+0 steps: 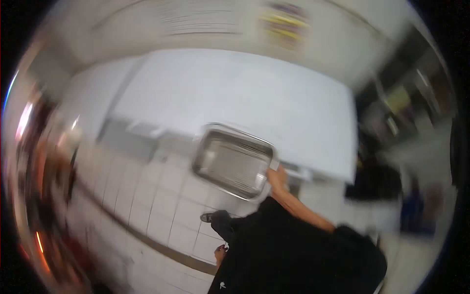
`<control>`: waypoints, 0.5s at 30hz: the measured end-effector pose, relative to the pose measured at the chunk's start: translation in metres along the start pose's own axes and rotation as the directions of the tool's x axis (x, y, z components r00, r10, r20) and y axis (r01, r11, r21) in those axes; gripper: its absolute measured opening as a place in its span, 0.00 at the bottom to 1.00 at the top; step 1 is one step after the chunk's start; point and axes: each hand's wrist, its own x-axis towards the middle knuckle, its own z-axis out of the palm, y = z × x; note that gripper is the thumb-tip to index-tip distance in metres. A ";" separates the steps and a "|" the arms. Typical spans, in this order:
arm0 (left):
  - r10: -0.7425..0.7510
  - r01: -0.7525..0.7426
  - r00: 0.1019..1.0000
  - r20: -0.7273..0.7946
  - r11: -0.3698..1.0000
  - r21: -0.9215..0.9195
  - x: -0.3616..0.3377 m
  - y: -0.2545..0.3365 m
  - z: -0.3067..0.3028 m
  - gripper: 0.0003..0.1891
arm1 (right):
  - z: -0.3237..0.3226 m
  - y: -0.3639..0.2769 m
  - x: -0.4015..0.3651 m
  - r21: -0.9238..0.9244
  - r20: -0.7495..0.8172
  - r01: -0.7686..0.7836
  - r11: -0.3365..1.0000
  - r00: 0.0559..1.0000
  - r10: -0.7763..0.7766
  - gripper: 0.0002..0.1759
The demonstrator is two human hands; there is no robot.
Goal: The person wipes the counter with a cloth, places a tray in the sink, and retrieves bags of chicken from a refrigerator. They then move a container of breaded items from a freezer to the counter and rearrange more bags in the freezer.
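Note:
A rectangular stainless steel pan (230, 164) with a raised rim is held out in front of my body, over the near edge of the white counter and the floor. Its inside shows bare metal. My right hand (277, 178) is closed on the pan's right end. Low beside my dark clothing, my left hand (221, 253) hangs away from the pan, small in view. Its fingers look loosely curled and slightly apart, with nothing clearly in them.
A long white counter (235, 93) runs along the wall. White floor tiles (156, 196) are crossed by a brown strip (142, 238). Blurred shelving with items (401, 100) stands at right, with a blue object (412, 213) below. Reddish blurred equipment (41, 171) lines the left.

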 end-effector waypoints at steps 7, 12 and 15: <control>-0.127 0.121 0.992 0.020 0.971 0.206 -0.280 0.337 0.426 0.20 | -0.631 0.018 0.241 0.201 -0.121 -0.196 0.960 0.967 0.223 0.07; -0.217 0.155 0.889 -0.403 0.971 -0.179 -0.608 0.574 0.830 0.15 | -1.002 -0.045 0.528 -0.017 0.201 -0.257 0.966 0.946 0.255 0.05; -0.315 0.048 0.799 -0.512 0.883 -0.467 -0.746 0.689 1.062 0.13 | -1.151 -0.139 0.667 -0.268 0.599 -0.195 0.943 0.733 0.322 0.10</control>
